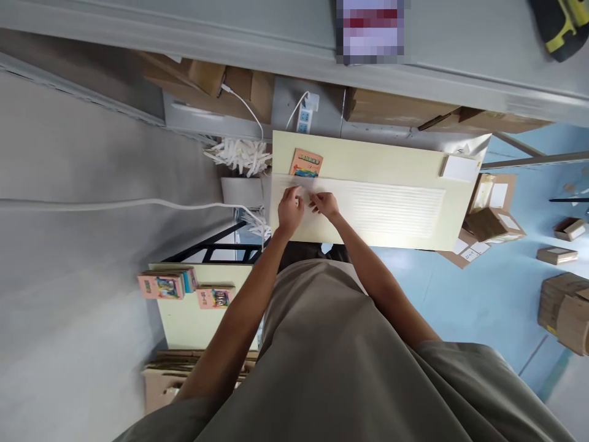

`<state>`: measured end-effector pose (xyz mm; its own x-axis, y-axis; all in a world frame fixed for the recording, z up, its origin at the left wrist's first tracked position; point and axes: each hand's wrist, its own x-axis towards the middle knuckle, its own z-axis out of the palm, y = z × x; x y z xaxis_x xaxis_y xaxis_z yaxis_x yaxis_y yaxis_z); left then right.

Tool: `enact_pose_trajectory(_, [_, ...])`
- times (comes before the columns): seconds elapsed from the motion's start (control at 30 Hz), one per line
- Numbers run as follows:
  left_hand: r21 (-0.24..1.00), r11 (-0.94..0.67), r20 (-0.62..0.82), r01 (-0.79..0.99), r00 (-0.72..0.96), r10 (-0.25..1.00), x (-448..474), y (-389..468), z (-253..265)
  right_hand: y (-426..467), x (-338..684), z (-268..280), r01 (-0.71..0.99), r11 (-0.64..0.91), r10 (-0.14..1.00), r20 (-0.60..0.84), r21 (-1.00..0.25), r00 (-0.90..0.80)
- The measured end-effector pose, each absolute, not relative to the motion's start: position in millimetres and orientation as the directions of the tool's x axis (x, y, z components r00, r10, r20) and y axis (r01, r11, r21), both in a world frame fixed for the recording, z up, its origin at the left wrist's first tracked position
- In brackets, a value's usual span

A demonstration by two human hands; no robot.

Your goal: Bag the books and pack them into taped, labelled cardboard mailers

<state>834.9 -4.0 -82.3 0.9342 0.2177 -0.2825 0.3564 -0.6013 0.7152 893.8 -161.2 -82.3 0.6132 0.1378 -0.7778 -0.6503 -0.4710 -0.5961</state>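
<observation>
A long translucent ribbed plastic sheet [391, 209] lies flat across the cream table [386, 161]. Its left end is under my two hands. My left hand [291, 210] is closed with bent fingers at that end of the plastic. Close by on the right, my right hand [325, 204] pinches the same plastic with thumb and fingertips. Just beyond my hands rests a pink booklet [307, 161] with a colourful cover, its lower part beneath the edge of the plastic.
A white box [460, 167] sits at the table's right end. Beyond the table are a power strip [304, 120] and cardboard boxes [391, 107]. Stacked booklets [162, 286] lie on a lower board at left. A white cable [184, 202] crosses the left side.
</observation>
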Motion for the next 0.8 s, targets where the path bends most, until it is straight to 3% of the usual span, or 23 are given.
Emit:
enact_pose_trajectory(0.17, [0.667,-0.605,-0.312,0.434,0.901,0.302,894,18,-97,-156,895,-84,-0.700,-0.518,-0.009,-0.815,-0.492,0.580])
enact_pose_trajectory(0.33, [0.586,-0.564,-0.441,0.581,0.813,0.380,943,19,-122,-157,891,-80,-0.711,-0.561,-0.065,-0.834,-0.423,0.548])
enact_pose_trajectory(0.5, [0.618,-0.531,-0.502,0.580,0.811,0.302,964,29,-141,-161,887,-85,-0.766,-0.475,-0.043,-0.858,-0.433,0.511])
enact_pose_trajectory(0.67, [0.755,-0.502,-0.302,0.422,0.903,0.306,967,41,-128,-169,885,-94,-0.812,-0.328,0.034,-0.866,-0.482,0.500])
enact_pose_trajectory(0.8, [0.799,-0.532,-0.110,0.280,0.938,0.327,964,36,-76,-170,890,-95,-0.823,-0.315,0.129,-0.880,-0.473,0.457])
